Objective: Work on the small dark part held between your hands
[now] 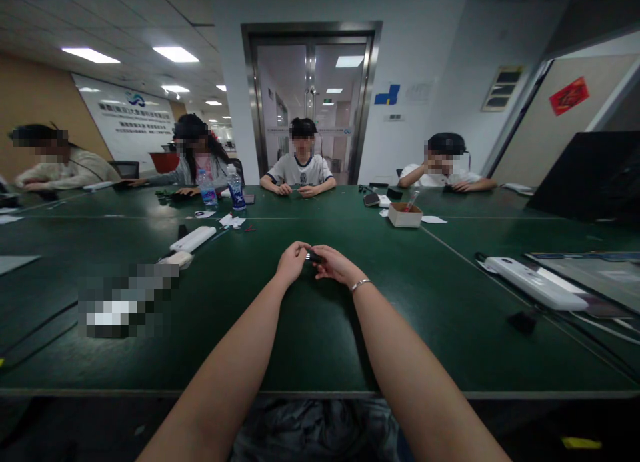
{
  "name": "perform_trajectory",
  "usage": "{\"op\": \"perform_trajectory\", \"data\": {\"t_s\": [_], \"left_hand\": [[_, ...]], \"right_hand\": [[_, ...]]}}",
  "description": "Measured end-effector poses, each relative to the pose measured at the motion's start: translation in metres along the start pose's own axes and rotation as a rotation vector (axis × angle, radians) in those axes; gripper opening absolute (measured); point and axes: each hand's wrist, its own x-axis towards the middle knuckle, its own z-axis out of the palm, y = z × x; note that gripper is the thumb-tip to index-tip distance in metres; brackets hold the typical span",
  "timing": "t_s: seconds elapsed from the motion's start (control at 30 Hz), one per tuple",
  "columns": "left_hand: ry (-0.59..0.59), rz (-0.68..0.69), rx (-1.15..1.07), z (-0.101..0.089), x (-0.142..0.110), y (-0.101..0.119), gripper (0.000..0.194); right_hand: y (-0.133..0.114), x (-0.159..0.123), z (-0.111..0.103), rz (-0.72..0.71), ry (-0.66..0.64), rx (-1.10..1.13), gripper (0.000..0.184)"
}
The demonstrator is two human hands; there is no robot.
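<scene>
A small dark object with a pale stripe is held between my two hands, just above the green table. Its kind is too small to make out. The fingers of my left hand pinch its left end. Around its right end close the fingers of my right hand, which has a silver bracelet at the wrist. Both forearms reach forward over the table's front edge. Fingers hide much of the object.
Left lie a white power strip and cables; right, another power strip and a black brush-like piece. Farther off stand two bottles and a small box. Several people sit across the table, including one in a white T-shirt.
</scene>
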Motion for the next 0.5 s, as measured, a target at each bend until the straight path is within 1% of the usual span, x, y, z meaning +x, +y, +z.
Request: {"op": "perform_trajectory", "data": {"t_s": [0.1, 0.23, 0.37, 0.5], "left_hand": [[-0.005, 0.003, 0.010, -0.0002, -0.0001, -0.0006, 0.024], [-0.014, -0.003, 0.008, -0.0004, -0.0003, 0.0001, 0.024], [-0.003, 0.004, 0.007, -0.0003, -0.0005, 0.0013, 0.023], [0.001, -0.025, -0.007, -0.0004, -0.0013, 0.0020, 0.023]], "right_hand": [[-0.0003, -0.0010, -0.0005, -0.018, -0.031, 0.003, 0.021], [-0.0006, -0.0020, -0.0005, -0.002, -0.043, -0.009, 0.015], [-0.0012, -0.0031, 0.0003, -0.031, -0.043, -0.034, 0.024], [-0.0015, -0.0031, 0.0006, -0.011, -0.012, -0.013, 0.021]]}}
